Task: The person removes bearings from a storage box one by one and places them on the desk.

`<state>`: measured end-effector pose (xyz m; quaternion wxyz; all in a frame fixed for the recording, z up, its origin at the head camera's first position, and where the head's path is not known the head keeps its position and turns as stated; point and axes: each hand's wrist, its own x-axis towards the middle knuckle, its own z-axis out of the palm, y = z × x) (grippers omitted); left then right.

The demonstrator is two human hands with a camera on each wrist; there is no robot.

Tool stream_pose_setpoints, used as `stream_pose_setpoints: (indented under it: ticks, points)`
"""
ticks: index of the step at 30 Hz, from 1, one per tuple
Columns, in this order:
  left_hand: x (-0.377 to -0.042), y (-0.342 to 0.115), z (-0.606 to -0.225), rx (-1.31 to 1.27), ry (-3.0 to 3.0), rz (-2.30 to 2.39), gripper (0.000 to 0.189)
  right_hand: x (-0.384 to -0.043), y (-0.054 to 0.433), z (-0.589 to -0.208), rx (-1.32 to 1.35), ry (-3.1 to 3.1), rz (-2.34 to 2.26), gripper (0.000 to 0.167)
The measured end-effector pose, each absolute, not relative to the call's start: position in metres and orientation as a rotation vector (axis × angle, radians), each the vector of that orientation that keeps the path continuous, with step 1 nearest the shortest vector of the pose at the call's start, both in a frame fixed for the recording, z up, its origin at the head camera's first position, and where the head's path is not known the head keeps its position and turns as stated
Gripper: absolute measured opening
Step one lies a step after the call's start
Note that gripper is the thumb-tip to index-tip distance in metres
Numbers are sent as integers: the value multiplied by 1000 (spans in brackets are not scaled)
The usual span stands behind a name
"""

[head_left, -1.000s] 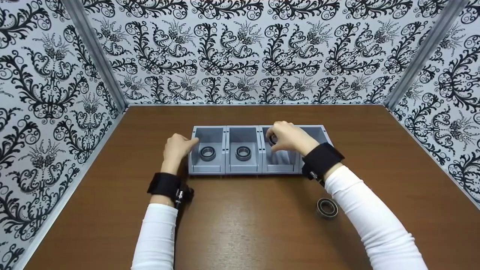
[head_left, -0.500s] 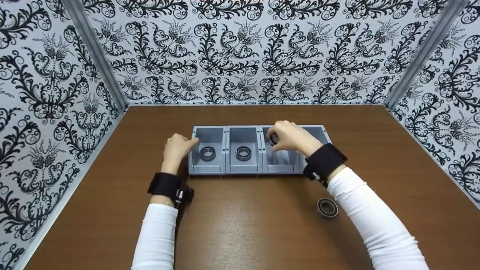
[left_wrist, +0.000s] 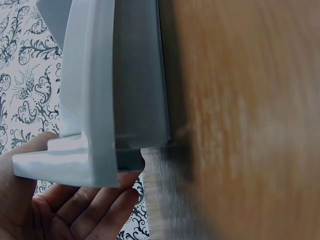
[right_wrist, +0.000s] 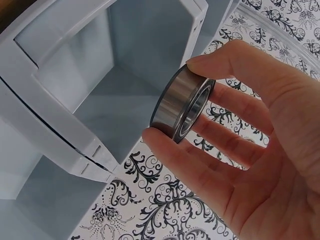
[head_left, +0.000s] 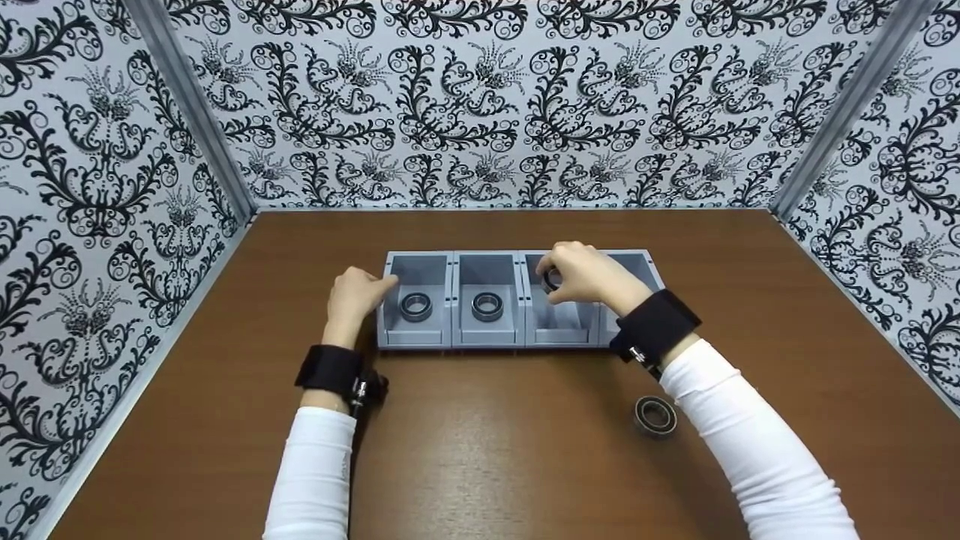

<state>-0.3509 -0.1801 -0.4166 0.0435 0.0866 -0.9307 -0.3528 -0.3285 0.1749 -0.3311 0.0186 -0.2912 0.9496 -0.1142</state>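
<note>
In the head view, my left hand (head_left: pixel 352 296) holds the upper left wall of the leftmost grey bin (head_left: pixel 415 337). The left wrist view has that wall between the thumb and the fingers (left_wrist: pixel 82 207). My right hand (head_left: pixel 589 274) pinches a ball bearing (right_wrist: pixel 176 100) between thumb and fingertip, tilted on edge. It is held over the third bin (head_left: pixel 559 339), apart from the bin's walls in the right wrist view. One bearing (head_left: pixel 415 319) lies flat in the leftmost bin and another bearing (head_left: pixel 487 319) in the second bin (head_left: pixel 487 339).
A further bearing (head_left: pixel 652 433) lies on the brown table (head_left: pixel 480 450) beside the right forearm. The fourth bin (head_left: pixel 630 262), at the row's right end, is partly hidden by the right hand and wrist. Patterned walls (head_left: pixel 480 105) enclose the table's back and sides.
My right hand has shifted slightly to the right with the bearing, still over the third bin. The left hand and the other bearings have stayed in place.
</note>
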Motion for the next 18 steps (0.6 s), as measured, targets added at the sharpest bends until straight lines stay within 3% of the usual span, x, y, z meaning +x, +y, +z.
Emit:
stream_pose_setpoints:
  ticks: [18]
  points:
    - [-352,-181,-418,238,-2842,-1054,51,-315,178,-324,-926,2948,-314,42]
